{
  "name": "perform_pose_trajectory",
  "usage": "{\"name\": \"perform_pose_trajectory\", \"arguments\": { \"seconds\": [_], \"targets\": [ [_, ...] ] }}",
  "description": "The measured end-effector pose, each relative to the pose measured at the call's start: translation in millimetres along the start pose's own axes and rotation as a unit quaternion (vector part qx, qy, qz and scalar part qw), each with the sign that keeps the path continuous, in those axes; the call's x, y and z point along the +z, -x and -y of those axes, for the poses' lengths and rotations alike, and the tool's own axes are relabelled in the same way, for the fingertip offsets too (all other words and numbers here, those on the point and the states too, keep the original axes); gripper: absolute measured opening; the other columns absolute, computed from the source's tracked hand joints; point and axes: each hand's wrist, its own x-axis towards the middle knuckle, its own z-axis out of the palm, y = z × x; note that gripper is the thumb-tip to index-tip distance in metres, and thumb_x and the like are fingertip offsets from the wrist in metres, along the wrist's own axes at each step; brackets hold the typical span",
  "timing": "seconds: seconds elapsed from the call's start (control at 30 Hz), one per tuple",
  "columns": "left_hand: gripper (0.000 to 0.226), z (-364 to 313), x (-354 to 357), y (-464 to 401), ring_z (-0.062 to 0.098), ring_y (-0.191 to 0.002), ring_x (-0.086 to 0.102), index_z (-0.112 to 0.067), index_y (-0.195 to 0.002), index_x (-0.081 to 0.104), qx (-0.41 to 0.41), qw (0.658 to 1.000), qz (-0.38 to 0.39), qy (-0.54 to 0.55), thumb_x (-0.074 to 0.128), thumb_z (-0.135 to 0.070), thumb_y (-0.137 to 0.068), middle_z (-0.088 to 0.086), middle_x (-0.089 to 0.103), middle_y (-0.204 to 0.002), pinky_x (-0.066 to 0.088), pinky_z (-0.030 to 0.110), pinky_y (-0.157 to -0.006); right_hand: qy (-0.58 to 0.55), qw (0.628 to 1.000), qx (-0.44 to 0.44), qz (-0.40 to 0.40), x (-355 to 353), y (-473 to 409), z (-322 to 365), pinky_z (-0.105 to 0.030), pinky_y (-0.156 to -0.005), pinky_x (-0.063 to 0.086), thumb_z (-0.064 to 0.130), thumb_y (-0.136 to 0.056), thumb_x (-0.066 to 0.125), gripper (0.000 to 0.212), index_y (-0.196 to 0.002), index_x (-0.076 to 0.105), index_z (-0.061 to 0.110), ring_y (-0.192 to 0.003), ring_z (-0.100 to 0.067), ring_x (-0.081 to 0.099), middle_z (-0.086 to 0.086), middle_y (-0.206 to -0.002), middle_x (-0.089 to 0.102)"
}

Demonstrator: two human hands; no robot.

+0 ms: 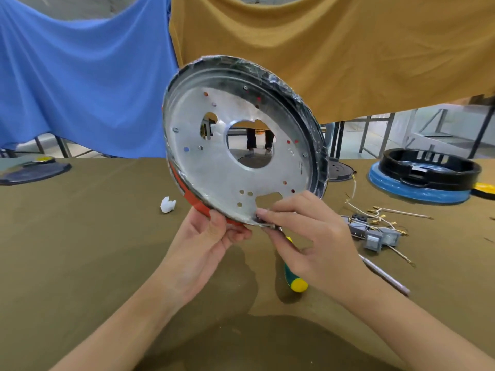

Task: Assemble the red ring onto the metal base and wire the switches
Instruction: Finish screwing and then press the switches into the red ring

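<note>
The metal base [214,167] is up off the table [80,263], tilted on edge with the red ring [194,200] showing behind its lower left rim, and the left hand [203,245] grips that bottom edge with curled fingers and thumb. The right hand [302,236] pinches a small dark part at the base's lower rim. A green and yellow screwdriver [293,277] lies beneath the right hand, and the grey switches [375,235] with their wires sit on the cloth to the right.
</note>
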Motion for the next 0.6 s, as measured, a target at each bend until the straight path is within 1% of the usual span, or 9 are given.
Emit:
{"name": "perform_pose_trajectory", "arguments": {
  "seconds": [0.07, 0.1, 0.17, 0.2, 0.27, 0.3, 0.33, 0.47, 0.6],
  "targets": [
    [0.092, -0.3, -0.9, 0.4, 0.027, -0.078, 0.066, 0.007, -0.123, 0.049, 0.003, 1.0, -0.004, -0.008, 0.088, -0.053, -0.064, 0.019, 0.071, -0.099, 0.055, 0.03, -0.074, -0.062, 0.996, 0.055, 0.034, -6.5, -2.7, 1.1, -0.033, -0.077, 0.054, 0.006, -0.084, 0.072, 0.021, -0.104, 0.078, 0.006, -0.089, -0.018, 0.066, -0.002, -0.095, 0.07],
    [0.089, 0.0, -1.6, 0.6, 0.028, -0.079, 0.066, 0.005, -0.121, 0.05, 0.004, 1.0, -0.005, -0.012, 0.088, -0.052, -0.064, 0.019, 0.07, -0.099, 0.055, 0.031, -0.074, -0.098, 0.99, 0.085, 0.058, -10.9, -4.5, 1.3, -0.031, -0.078, 0.054, 0.011, -0.088, 0.067, 0.021, -0.105, 0.078, 0.009, -0.091, -0.015, 0.066, 0.001, -0.096, 0.071],
    [0.083, 0.9, -2.2, 0.9, 0.028, -0.084, 0.067, 0.001, -0.115, 0.053, 0.004, 1.0, -0.007, -0.029, 0.088, -0.053, -0.063, 0.018, 0.07, -0.101, 0.056, 0.033, -0.076, -0.157, 0.972, 0.147, 0.095, -18.2, -9.3, -0.8, -0.027, -0.076, 0.054, 0.018, -0.093, 0.059, 0.022, -0.101, 0.079, 0.013, -0.091, -0.014, 0.068, 0.006, -0.093, 0.073],
    [0.081, 1.4, -1.4, 1.5, 0.028, -0.087, 0.067, -0.001, -0.115, 0.053, 0.004, 0.999, -0.006, -0.044, 0.088, -0.054, -0.063, 0.017, 0.071, -0.102, 0.056, 0.034, -0.077, -0.167, 0.964, 0.176, 0.108, -20.4, -12.3, -3.0, -0.027, -0.074, 0.054, 0.018, -0.094, 0.062, 0.019, -0.097, 0.08, 0.015, -0.087, -0.014, 0.069, 0.007, -0.09, 0.073],
    [0.085, 2.7, 1.4, 2.9, 0.03, -0.092, 0.066, 0.0, -0.118, 0.051, 0.0, 0.998, 0.001, -0.067, 0.087, -0.055, -0.064, 0.015, 0.071, -0.106, 0.055, 0.036, -0.08, -0.162, 0.952, 0.224, 0.131, -21.4, -17.2, -7.1, -0.034, -0.071, 0.055, 0.018, -0.088, 0.074, 0.007, -0.091, 0.08, 0.018, -0.077, -0.016, 0.068, 0.004, -0.082, 0.074],
    [0.087, 3.5, 2.8, 3.5, 0.03, -0.095, 0.066, 0.001, -0.119, 0.05, -0.002, 0.997, 0.006, -0.074, 0.087, -0.055, -0.064, 0.015, 0.071, -0.109, 0.055, 0.037, -0.081, -0.164, 0.944, 0.248, 0.144, -21.2, -18.6, -7.4, -0.038, -0.072, 0.056, 0.019, -0.083, 0.079, 0.006, -0.088, 0.08, 0.018, -0.073, -0.018, 0.068, 0.001, -0.079, 0.074],
    [0.089, 4.1, 3.8, 4.0, 0.031, -0.098, 0.066, 0.001, -0.121, 0.049, -0.005, 0.997, 0.01, -0.077, 0.087, -0.055, -0.064, 0.015, 0.071, -0.111, 0.055, 0.038, -0.082, -0.168, 0.937, 0.267, 0.154, -21.0, -19.4, -6.9, -0.039, -0.073, 0.057, 0.02, -0.08, 0.081, 0.007, -0.087, 0.079, 0.018, -0.073, -0.02, 0.068, 0.0, -0.078, 0.074],
    [0.104, 6.2, 5.1, 4.5, 0.038, -0.101, 0.063, 0.01, -0.127, 0.043, -0.009, 0.997, 0.01, -0.082, 0.088, -0.056, -0.061, 0.019, 0.069, -0.114, 0.053, 0.044, -0.086, -0.153, 0.927, 0.284, 0.19, -25.6, -22.1, -7.9, -0.03, -0.068, 0.057, 0.018, -0.081, 0.081, 0.005, -0.083, 0.077, 0.019, -0.068, -0.014, 0.064, -0.001, -0.075, 0.073],
    [0.108, 7.8, 4.3, 4.6, 0.041, -0.1, 0.06, 0.011, -0.129, 0.041, -0.004, 0.996, 0.011, -0.09, 0.089, -0.056, -0.059, 0.022, 0.067, -0.114, 0.053, 0.044, -0.085, -0.137, 0.921, 0.295, 0.214, -30.5, -24.8, -9.8, -0.032, -0.069, 0.057, 0.021, -0.079, 0.083, 0.005, -0.08, 0.077, 0.019, -0.069, -0.014, 0.064, -0.001, -0.074, 0.073]
  ]
}}
